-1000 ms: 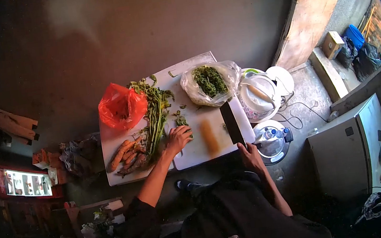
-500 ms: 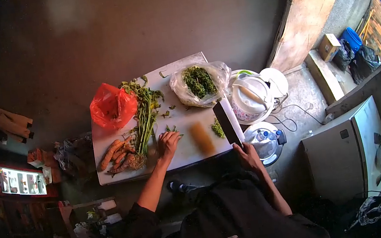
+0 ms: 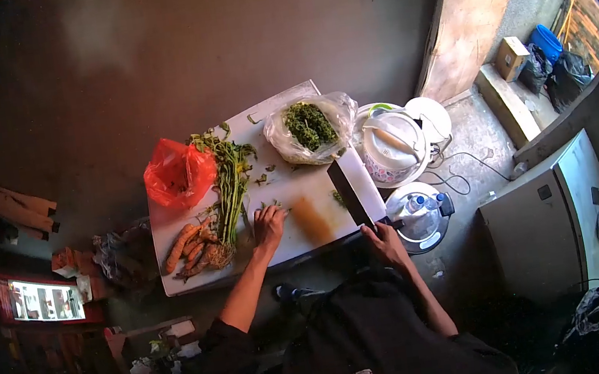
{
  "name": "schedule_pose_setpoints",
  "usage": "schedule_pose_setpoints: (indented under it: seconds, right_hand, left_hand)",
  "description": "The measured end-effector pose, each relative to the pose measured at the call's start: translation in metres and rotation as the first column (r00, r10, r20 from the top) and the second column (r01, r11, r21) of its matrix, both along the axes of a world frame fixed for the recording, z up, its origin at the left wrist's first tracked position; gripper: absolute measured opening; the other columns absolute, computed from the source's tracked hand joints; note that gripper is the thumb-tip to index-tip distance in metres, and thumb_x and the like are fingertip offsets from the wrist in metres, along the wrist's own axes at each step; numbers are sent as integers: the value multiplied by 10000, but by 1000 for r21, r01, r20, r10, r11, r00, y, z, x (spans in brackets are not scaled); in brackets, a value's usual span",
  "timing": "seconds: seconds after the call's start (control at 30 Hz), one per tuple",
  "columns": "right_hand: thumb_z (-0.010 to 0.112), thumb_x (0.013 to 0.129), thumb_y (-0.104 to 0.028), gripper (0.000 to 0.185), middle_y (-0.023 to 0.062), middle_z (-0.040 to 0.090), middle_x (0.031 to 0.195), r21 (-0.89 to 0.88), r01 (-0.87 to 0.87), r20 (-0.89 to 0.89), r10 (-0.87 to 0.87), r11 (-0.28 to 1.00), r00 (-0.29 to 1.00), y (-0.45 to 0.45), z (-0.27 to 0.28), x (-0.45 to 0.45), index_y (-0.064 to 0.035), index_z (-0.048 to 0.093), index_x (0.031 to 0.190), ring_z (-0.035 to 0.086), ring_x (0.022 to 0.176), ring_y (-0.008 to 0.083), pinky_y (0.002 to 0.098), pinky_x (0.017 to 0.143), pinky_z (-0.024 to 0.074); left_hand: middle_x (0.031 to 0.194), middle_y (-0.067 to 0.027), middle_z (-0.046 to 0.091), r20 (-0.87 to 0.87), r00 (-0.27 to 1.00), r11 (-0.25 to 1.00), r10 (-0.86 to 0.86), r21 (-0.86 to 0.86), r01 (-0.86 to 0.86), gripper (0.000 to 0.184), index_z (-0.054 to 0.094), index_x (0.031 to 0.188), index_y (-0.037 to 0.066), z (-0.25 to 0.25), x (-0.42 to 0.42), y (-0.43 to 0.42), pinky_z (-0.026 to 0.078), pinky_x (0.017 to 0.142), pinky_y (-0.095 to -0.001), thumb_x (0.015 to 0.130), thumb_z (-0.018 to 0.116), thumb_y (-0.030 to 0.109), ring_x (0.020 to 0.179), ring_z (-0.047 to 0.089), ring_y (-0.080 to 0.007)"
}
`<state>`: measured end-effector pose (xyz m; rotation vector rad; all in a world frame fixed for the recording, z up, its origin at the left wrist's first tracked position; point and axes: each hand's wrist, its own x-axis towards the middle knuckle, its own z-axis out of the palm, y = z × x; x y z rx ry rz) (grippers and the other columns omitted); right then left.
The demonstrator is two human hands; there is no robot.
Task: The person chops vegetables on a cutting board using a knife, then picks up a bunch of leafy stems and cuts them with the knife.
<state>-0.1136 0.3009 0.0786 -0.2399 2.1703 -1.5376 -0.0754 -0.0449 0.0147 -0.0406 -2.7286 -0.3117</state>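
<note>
My right hand (image 3: 385, 242) grips the handle of a cleaver (image 3: 350, 194), its dark broad blade pointing away over the right edge of the white table. Part of a small heap of chopped greens (image 3: 337, 197) shows beside the blade; the rest is hidden. My left hand (image 3: 268, 226) rests on the table with its fingers curled down on some green leaves (image 3: 269, 205). Just left of it lies a bunch of long-stemmed greens (image 3: 230, 188), roots toward me. Between my hands is a brown rectangular patch (image 3: 311, 219), perhaps a small board.
Carrots (image 3: 185, 247) lie at the table's near left, below a red plastic bag (image 3: 178, 174). A clear bag of chopped greens (image 3: 310, 126) stands at the far right. Beside the table are a white lidded cooker (image 3: 391, 148), bottles (image 3: 417, 205) and a white cabinet (image 3: 531, 221).
The cleaver has swung its tip leftward, now covering part of the chopped heap. My left hand stays by the green leaves. The whole view has shifted slightly.
</note>
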Motion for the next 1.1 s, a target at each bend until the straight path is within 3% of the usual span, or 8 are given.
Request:
schedule_pose_setpoints:
  seconds: [0.23, 0.5, 0.6, 0.7, 0.8, 0.87, 0.97, 1.1]
  right_hand:
    - [574, 957, -401, 438, 51, 462, 599, 84, 1, -11, -1, 996, 1000, 8, -2, 7, 27, 566, 868, 407, 574, 116, 333, 510, 339]
    - [522, 978, -402, 468, 67, 457, 577, 125, 10, -59, -3, 992, 998, 13, -7, 10, 30, 530, 798, 421, 559, 135, 349, 509, 339]
    - [520, 990, -377, 438, 200, 494, 603, 158, 36, -70, -26, 987, 997, 13, 1, 12, 32, 535, 835, 416, 543, 227, 402, 549, 402]
    - [491, 1001, -349, 404, 292, 512, 696, 204, -21, -72, 36, 979, 997, 14, 16, 14, 23, 546, 855, 475, 597, 455, 444, 553, 408]
    - [447, 1013, -363, 439, 235, 495, 639, 226, -68, -105, 94, 972, 990, 16, 8, 17, 31, 529, 836, 434, 550, 335, 428, 550, 373]
    - [452, 1011, -354, 430, 246, 522, 655, 236, -88, -137, 122, 968, 983, 14, 15, 20, 32, 541, 843, 498, 580, 386, 449, 561, 388]
    - [456, 1006, -345, 414, 286, 570, 716, 297, -92, -111, 130, 951, 985, 9, 21, 25, 28, 575, 874, 582, 747, 488, 489, 595, 414]
    - [455, 1006, -348, 412, 300, 573, 734, 357, -96, -57, 125, 929, 991, 1, 21, 26, 24, 575, 876, 571, 757, 508, 513, 608, 415]
  left_hand:
    - [918, -56, 641, 61, 998, 998, -17, -60, 20, 139, 662, 902, 85, 6, -8, 33, 389, 820, -407, 771, 709, 94, 917, 614, -248]
    - [891, -44, 643, -102, 994, 977, -27, 206, 47, 158, 654, 946, 99, 12, -21, 107, 404, 819, -397, 795, 693, 127, 893, 616, -238]
    - [873, -66, 660, -96, 995, 952, 7, 305, 23, 114, 661, 910, 79, 13, -25, 114, 386, 762, -401, 802, 695, 93, 846, 614, -268]
    - [854, -66, 660, -21, 999, 939, -48, 340, 52, 96, 670, 914, 88, -9, -18, 113, 387, 740, -420, 827, 653, 124, 830, 610, -280]
    - [912, -78, 670, -139, 990, 953, 20, 302, 23, 70, 696, 839, 84, -3, -13, 121, 419, 752, -425, 805, 656, 131, 856, 628, -272]
    - [981, -121, 664, -20, 996, 969, 84, 234, -77, 97, 685, 840, 64, 22, -8, 126, 436, 788, -462, 807, 618, 125, 930, 615, -304]
    - [1077, -178, 636, -62, 984, 983, 170, 86, -164, 149, 674, 836, 33, -19, -11, 124, 439, 856, -495, 822, 574, 143, 1029, 578, -354]
    - [1165, -217, 599, 1, 991, 979, 133, 156, -131, 188, 659, 841, 15, -10, -8, 126, 422, 931, -532, 842, 526, 148, 1095, 539, -396]
